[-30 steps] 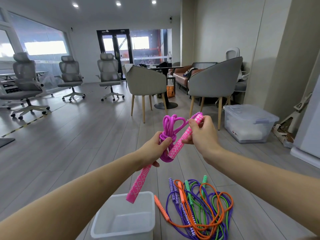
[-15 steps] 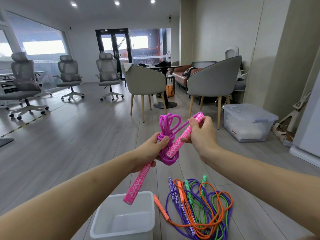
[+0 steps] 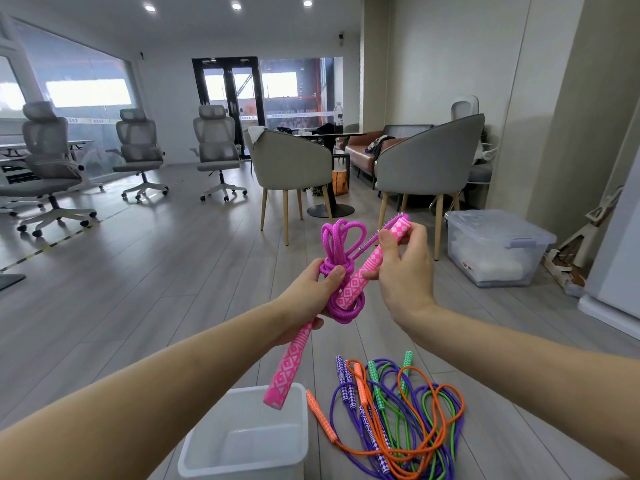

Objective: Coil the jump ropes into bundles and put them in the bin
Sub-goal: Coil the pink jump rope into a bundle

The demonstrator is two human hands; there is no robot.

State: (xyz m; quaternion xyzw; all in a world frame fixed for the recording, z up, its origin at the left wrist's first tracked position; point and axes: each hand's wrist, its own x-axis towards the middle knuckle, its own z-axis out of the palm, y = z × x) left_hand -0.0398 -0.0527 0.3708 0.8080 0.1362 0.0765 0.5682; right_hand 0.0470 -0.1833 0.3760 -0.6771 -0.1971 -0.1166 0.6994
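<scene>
A magenta jump rope (image 3: 341,247) with pink patterned handles is coiled into a bundle in front of me. My left hand (image 3: 311,296) grips the wrapped middle of the bundle, and one pink handle (image 3: 287,372) hangs down from it over the white bin (image 3: 249,455). My right hand (image 3: 403,268) pinches the other pink handle (image 3: 360,282) near its top end, slanted across the coil. The bin on the floor below looks empty. Purple, orange and green jump ropes (image 3: 398,410) lie tangled on the floor right of the bin.
A lidded clear storage box (image 3: 495,247) stands on the floor at the right. Two grey armchairs (image 3: 429,164) and a round table are ahead. Office chairs (image 3: 48,161) line the left side. Grey plank floor lies between.
The bundle has sunk slightly and come nearer. My right hand has tilted the upper handle more upright against the coil. My left hand keeps its grip.
</scene>
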